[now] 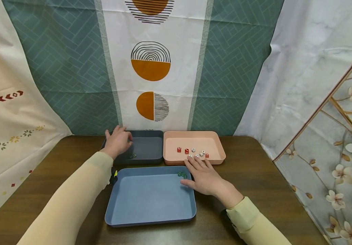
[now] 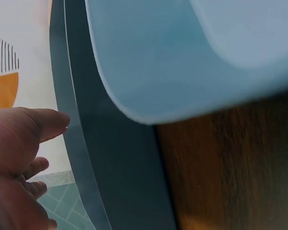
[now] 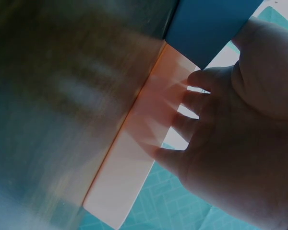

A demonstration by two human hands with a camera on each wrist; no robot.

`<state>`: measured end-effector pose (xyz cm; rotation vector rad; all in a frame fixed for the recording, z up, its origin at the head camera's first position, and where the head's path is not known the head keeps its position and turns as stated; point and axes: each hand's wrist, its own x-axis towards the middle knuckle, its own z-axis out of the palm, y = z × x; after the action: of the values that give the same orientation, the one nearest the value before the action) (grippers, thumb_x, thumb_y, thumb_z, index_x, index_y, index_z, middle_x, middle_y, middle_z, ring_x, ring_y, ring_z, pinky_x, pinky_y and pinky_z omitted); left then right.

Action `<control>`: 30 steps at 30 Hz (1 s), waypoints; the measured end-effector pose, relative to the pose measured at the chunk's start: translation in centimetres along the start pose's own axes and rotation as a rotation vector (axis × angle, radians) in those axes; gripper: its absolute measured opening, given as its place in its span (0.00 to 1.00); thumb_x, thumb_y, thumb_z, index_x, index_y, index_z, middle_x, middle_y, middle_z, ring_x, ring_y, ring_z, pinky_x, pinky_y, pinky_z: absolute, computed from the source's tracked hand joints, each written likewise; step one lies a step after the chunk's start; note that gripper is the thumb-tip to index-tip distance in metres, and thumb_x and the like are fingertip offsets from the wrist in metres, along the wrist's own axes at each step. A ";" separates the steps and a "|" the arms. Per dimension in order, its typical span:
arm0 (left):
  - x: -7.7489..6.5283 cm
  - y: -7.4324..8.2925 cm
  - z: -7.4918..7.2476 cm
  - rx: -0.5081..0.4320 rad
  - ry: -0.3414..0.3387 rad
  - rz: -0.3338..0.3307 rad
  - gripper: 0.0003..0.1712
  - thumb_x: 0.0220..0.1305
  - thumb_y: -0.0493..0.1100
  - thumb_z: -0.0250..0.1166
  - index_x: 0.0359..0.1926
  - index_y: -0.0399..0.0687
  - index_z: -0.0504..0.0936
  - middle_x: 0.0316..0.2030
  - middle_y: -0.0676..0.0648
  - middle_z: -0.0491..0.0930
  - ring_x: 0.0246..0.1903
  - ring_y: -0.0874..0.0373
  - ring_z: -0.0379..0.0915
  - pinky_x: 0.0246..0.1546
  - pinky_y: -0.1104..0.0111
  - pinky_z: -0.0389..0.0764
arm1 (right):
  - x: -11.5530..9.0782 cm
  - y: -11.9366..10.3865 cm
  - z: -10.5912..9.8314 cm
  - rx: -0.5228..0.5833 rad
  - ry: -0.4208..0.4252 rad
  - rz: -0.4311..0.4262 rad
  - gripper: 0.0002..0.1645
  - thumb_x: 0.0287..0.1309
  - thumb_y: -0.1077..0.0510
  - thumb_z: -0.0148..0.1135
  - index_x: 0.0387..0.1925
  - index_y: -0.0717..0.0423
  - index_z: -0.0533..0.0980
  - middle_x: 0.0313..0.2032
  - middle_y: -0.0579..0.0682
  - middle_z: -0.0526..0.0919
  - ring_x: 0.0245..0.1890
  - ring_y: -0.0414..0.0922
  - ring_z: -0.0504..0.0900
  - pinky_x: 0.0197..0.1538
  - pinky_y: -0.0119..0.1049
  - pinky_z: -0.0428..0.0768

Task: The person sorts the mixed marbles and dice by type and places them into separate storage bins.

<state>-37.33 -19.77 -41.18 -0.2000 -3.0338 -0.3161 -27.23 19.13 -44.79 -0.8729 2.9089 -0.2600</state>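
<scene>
My left hand (image 1: 118, 142) hovers over the left part of the dark grey tray (image 1: 146, 135), thumb and index finger bent close together and the other fingers spread. In the left wrist view a small glint shows at a fingertip (image 2: 62, 120); I cannot tell whether a die is held there. A few green dice (image 1: 133, 156) lie in the grey tray. My right hand (image 1: 205, 178), fingers extended and spread, overlaps the pink tray's front edge and the blue tray's right side. Green dice (image 1: 182, 175) sit in the blue tray's (image 1: 149, 200) far right corner.
Several red dice (image 1: 186, 151) and white dice (image 1: 193, 150) lie in the pink tray (image 1: 194, 136), some beside my right fingertips. All three trays stand on a dark wooden table (image 1: 243, 170). A patterned cloth (image 1: 151, 102) hangs right behind the back trays.
</scene>
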 end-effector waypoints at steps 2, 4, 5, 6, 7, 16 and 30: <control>0.1 -0.2 0.0 -0.008 -0.004 -0.006 0.12 0.77 0.40 0.71 0.56 0.41 0.91 0.82 0.28 0.60 0.83 0.26 0.42 0.74 0.20 0.37 | -0.1 -0.2 -0.4 0.005 -0.006 -0.001 0.56 0.79 0.27 0.55 0.88 0.58 0.55 0.88 0.56 0.53 0.88 0.59 0.48 0.85 0.65 0.42; 0.2 -0.4 0.1 -0.018 -0.010 -0.014 0.13 0.77 0.40 0.70 0.56 0.41 0.90 0.82 0.28 0.60 0.83 0.26 0.41 0.74 0.20 0.36 | -0.2 -0.4 -0.7 0.006 -0.010 -0.001 0.55 0.79 0.27 0.55 0.88 0.58 0.55 0.88 0.57 0.53 0.88 0.60 0.48 0.85 0.65 0.41; 0.2 -0.5 0.1 -0.020 -0.013 -0.017 0.13 0.77 0.40 0.70 0.57 0.41 0.90 0.82 0.28 0.59 0.83 0.26 0.41 0.74 0.20 0.35 | -0.2 -0.5 -0.8 0.009 -0.005 -0.005 0.55 0.79 0.28 0.55 0.88 0.59 0.56 0.87 0.57 0.54 0.87 0.60 0.48 0.84 0.66 0.42; 0.3 -0.6 0.2 -0.022 -0.012 -0.019 0.13 0.77 0.40 0.70 0.57 0.41 0.90 0.82 0.28 0.60 0.84 0.26 0.41 0.74 0.20 0.35 | -0.2 -0.4 -0.7 0.009 0.003 -0.010 0.56 0.79 0.27 0.55 0.88 0.59 0.56 0.87 0.57 0.54 0.87 0.61 0.49 0.84 0.66 0.42; 0.3 -0.7 0.2 -0.023 -0.011 -0.020 0.13 0.77 0.40 0.70 0.57 0.40 0.90 0.81 0.28 0.60 0.84 0.26 0.41 0.74 0.19 0.35 | -0.2 -0.4 -0.7 0.007 0.003 -0.012 0.56 0.79 0.27 0.54 0.88 0.59 0.56 0.87 0.57 0.54 0.87 0.60 0.49 0.84 0.66 0.43; -0.1 -0.6 0.3 -0.028 -0.013 -0.021 0.13 0.76 0.39 0.70 0.56 0.40 0.90 0.80 0.27 0.62 0.83 0.25 0.43 0.74 0.19 0.37 | -0.4 -0.6 -0.8 -0.006 -0.017 0.012 0.55 0.79 0.27 0.55 0.89 0.57 0.55 0.88 0.55 0.54 0.88 0.58 0.48 0.85 0.65 0.43; -0.4 -0.7 -0.5 -0.033 0.007 0.002 0.12 0.76 0.39 0.70 0.55 0.40 0.90 0.79 0.27 0.63 0.82 0.25 0.44 0.73 0.19 0.36 | -0.1 0.0 0.0 0.026 0.030 -0.026 0.57 0.78 0.24 0.53 0.88 0.59 0.57 0.87 0.58 0.55 0.87 0.62 0.50 0.84 0.68 0.43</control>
<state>-36.99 -20.58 -40.82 -0.2030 -3.0228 -0.3655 -27.10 19.20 -44.83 -0.9109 2.9167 -0.3146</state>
